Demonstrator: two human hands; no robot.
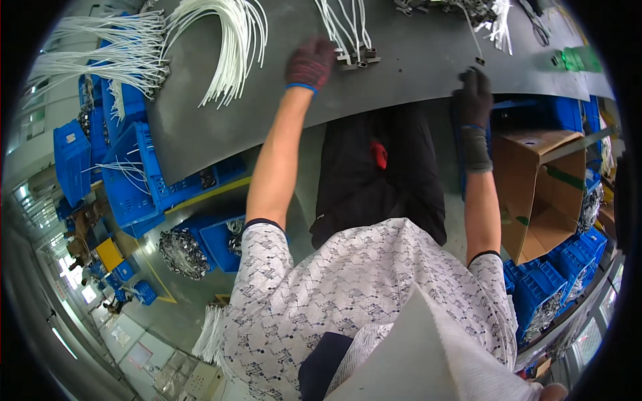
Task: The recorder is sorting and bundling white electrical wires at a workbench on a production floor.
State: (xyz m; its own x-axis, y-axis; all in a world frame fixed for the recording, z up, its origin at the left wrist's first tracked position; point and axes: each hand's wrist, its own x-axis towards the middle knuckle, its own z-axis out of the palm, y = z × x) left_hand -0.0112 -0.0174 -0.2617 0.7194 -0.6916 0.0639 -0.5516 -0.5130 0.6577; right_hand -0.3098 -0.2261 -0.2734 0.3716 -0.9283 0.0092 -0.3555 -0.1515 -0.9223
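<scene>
My left hand [311,65], in a dark red-patterned glove, is over the grey table just left of a few white cables [341,30]. Metal end pieces [358,59] sit at the near ends of these cables. Its fingers are blurred and point away from me, so I cannot make out their closure or anything in them. At the table's front edge, my right hand [475,97] wears a dark grey glove. Its fingers look apart, with nothing visible between them. Just beyond its fingertips lies a small metal end piece [480,61] on a thin white cable.
A thick curved bundle of white cables [231,40] lies on the table [281,127], left of my left hand. More metal-ended cables [461,10] are heaped at the far right, near a green bottle [578,59]. Below stand blue crates [137,177] and an open cardboard box [535,194].
</scene>
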